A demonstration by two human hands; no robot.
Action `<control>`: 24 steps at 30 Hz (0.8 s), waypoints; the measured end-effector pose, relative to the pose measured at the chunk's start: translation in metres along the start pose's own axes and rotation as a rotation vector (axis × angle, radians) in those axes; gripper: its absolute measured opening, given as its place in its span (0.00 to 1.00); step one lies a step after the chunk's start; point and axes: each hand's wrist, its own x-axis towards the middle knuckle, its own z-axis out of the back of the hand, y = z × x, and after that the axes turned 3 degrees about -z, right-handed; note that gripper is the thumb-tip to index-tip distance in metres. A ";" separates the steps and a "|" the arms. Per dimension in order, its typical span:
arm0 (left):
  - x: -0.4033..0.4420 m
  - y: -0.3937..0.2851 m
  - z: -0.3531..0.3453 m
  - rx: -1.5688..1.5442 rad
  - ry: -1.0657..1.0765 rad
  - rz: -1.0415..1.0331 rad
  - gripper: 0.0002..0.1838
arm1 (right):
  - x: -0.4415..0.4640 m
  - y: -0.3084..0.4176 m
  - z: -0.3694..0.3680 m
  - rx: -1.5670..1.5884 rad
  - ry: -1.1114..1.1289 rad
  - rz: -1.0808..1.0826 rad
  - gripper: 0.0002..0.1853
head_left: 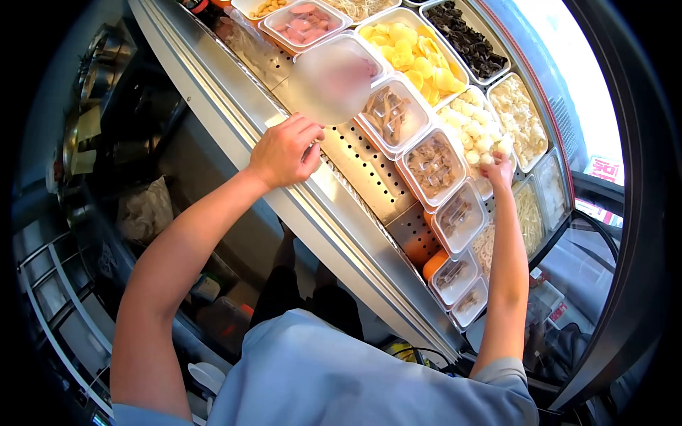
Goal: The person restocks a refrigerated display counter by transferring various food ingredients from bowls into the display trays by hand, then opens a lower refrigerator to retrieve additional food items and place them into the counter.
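Note:
My right hand [499, 172] reaches into a tray of white cauliflower florets [472, 126], its fingers closed around a piece at the tray's near end. My left hand [290, 150] is above the metal front edge of the display counter, with its fingers curled. A round blurred patch just beyond it hides what, if anything, it holds. Near the right forearm stand several clear-lidded containers [459, 216] with brownish food inside. Yellow slices [412, 53] fill the tray beyond the cauliflower.
Black fungus [469, 39] and a pale crumbly food [517, 117] lie in trays along the glass side. Pink slices [304, 25] sit in a far tray. A perforated metal shelf [369, 170] lies between the containers and the counter edge [298, 213]. A wire rack [67, 291] stands at left.

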 end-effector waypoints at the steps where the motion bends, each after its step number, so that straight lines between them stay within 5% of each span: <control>1: 0.000 0.000 0.001 -0.012 -0.002 0.001 0.07 | -0.019 0.007 0.003 -0.299 -0.159 0.192 0.30; 2: 0.000 0.001 0.000 -0.020 -0.002 -0.001 0.07 | -0.040 0.015 0.001 -0.598 -0.316 0.381 0.31; 4: 0.000 0.001 0.000 -0.016 -0.001 -0.002 0.07 | -0.050 0.024 -0.004 -0.590 -0.279 0.388 0.31; 6: 0.000 0.000 -0.001 -0.021 0.001 -0.010 0.07 | -0.036 0.019 -0.020 -0.569 -0.034 0.303 0.30; 11: 0.002 0.002 -0.001 0.014 0.001 -0.033 0.05 | -0.017 0.030 -0.016 -0.315 0.139 -0.021 0.25; 13: 0.001 0.001 -0.002 0.005 0.005 -0.023 0.05 | 0.011 -0.004 -0.021 -0.611 -0.252 0.356 0.25; 20: 0.003 0.002 -0.002 0.005 0.007 -0.028 0.06 | -0.064 0.031 0.002 -0.553 -0.327 0.142 0.26; 22: 0.003 0.001 -0.001 0.005 0.007 -0.032 0.06 | -0.051 0.031 -0.007 -0.550 -0.233 0.028 0.22; 24: 0.004 -0.002 -0.002 0.007 0.019 -0.032 0.06 | -0.044 0.033 -0.010 -0.414 0.117 -0.097 0.18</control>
